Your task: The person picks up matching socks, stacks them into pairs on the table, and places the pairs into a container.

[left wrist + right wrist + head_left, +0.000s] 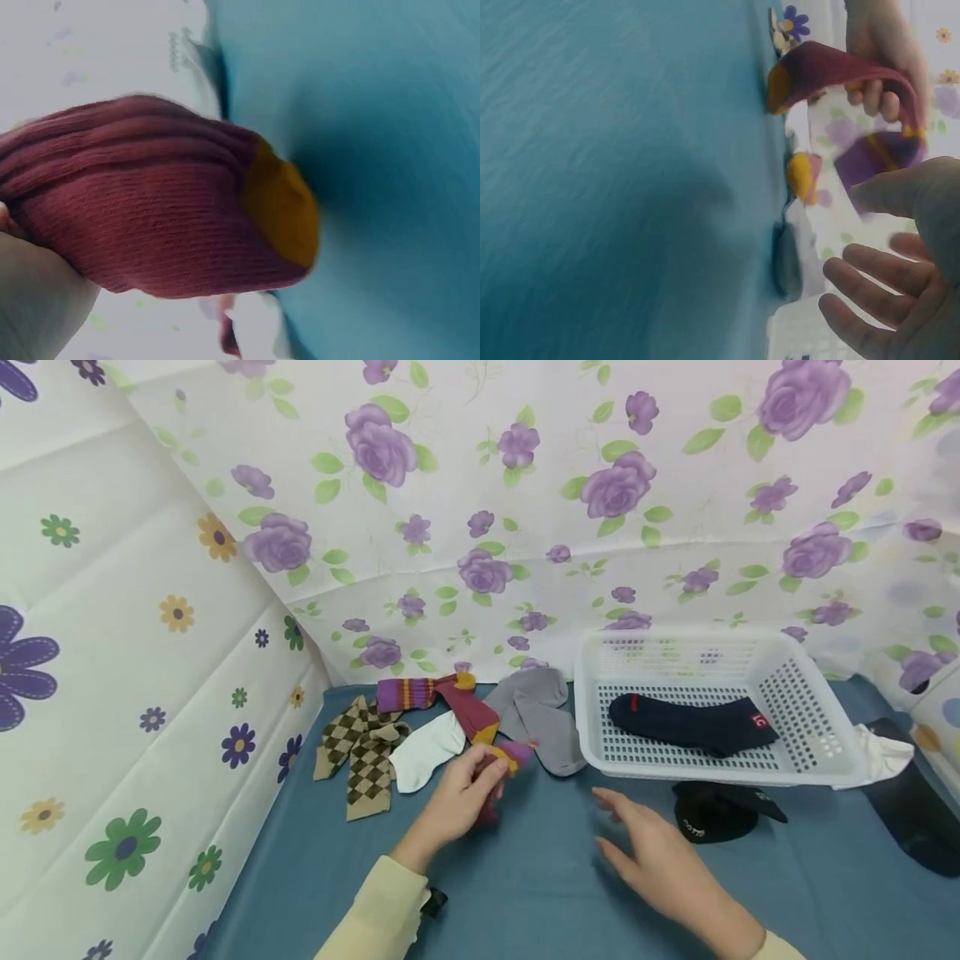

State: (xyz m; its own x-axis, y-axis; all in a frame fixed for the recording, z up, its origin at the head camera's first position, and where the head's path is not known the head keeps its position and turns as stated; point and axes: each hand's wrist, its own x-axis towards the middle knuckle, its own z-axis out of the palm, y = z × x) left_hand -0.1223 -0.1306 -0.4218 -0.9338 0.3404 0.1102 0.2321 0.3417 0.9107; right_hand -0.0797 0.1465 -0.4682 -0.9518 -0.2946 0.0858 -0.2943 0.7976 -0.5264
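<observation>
Left hand (467, 791) grips maroon sock (150, 217) near middle, above cloth (547, 885); toe (283, 214) and cuff (862, 161) droop, likely because both ends hang unsupported. Right hand (660, 856) empty, fingers spread, near basket (720, 776). Matching sock (465, 708) lies behind, touching grey socks (551, 727).

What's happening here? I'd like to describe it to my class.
A person is handling socks over a blue cloth. The left hand holds a maroon sock with a mustard tip; the right hand is open and empty nearby. A similar sock lies behind, among checked socks, a white sock and grey socks. The white basket holds dark sockwear.
</observation>
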